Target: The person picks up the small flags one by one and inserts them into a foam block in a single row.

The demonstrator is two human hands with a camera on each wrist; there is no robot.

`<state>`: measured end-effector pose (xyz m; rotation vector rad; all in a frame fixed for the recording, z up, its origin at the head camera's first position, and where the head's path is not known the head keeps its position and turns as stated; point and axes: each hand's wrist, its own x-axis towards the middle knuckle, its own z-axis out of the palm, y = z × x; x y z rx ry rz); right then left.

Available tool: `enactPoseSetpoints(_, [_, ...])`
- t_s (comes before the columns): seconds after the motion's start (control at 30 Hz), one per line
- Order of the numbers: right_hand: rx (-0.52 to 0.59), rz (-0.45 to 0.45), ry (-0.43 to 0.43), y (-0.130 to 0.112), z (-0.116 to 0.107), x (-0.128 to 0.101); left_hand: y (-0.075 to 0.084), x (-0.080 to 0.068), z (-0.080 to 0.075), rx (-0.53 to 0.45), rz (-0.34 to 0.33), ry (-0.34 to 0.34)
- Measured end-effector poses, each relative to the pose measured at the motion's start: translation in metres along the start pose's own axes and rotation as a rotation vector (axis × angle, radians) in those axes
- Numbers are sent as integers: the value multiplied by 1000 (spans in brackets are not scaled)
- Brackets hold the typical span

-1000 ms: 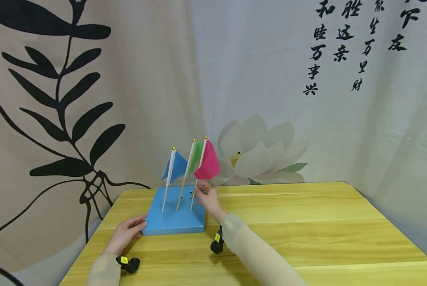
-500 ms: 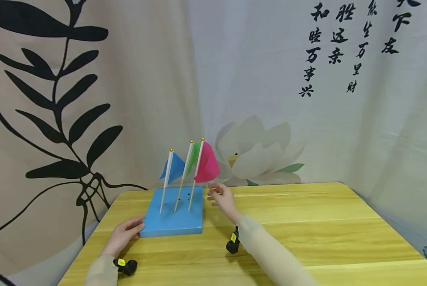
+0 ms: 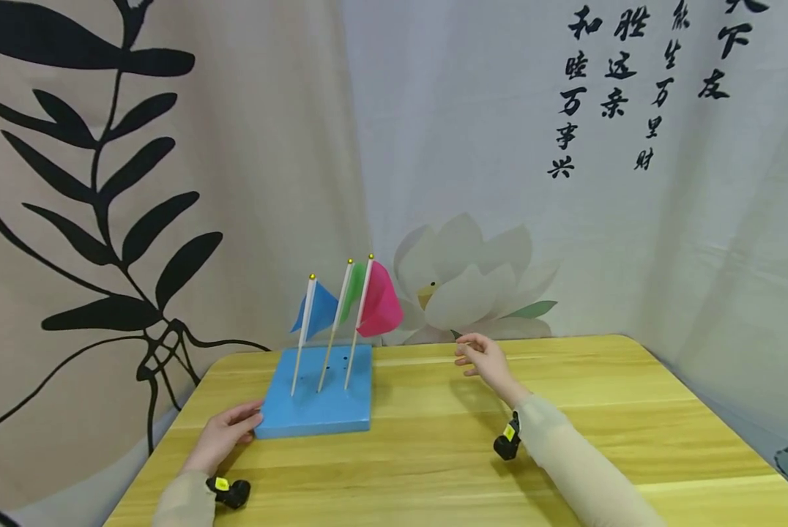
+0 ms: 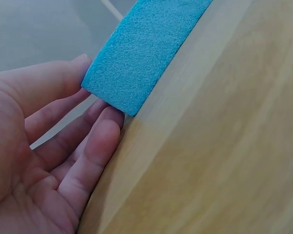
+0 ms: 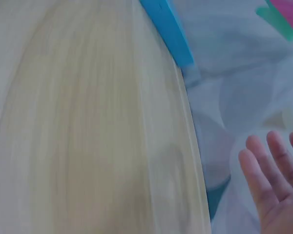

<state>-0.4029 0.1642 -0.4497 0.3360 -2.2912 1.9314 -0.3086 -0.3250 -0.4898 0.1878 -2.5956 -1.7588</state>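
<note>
A blue foam board (image 3: pixel 315 417) lies flat on the table. Three small flags stand in it on thin sticks: a blue flag (image 3: pixel 321 307), a green flag (image 3: pixel 351 293) partly hidden, and a pink flag (image 3: pixel 379 301) at the right. My left hand (image 3: pixel 225 432) holds the board's near left corner; in the left wrist view the thumb lies at the top edge of the foam (image 4: pixel 136 58) and curled fingers touch lower down. To the right of the board, my right hand (image 3: pixel 489 364) is in the air above the table, its fingers loosely extended and holding nothing.
The wood-grain table (image 3: pixel 499 454) extends to the right of the board and towards me. Small dark holes show in the board's top. Behind the table hangs a pale curtain (image 3: pixel 460 146) with printed leaves, a flower and writing.
My right hand has let go of the pink flag's stick and moved right, away from the board. The flags still stand. My left hand stays at the board's corner.
</note>
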Motion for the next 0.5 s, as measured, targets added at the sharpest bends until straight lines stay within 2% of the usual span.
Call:
enactPoseSetpoints(0.13, [-34, 16, 34, 4, -32, -5, 3, 3, 0, 4, 2, -17])
enactPoseSetpoints(0.33, [-121, 33, 50, 2, -63, -13, 11, 0, -9, 17, 14, -30])
enactPoseSetpoints(0.5, [-225, 17, 69, 12, -85, -19, 22, 5, -20, 167, 110, -27])
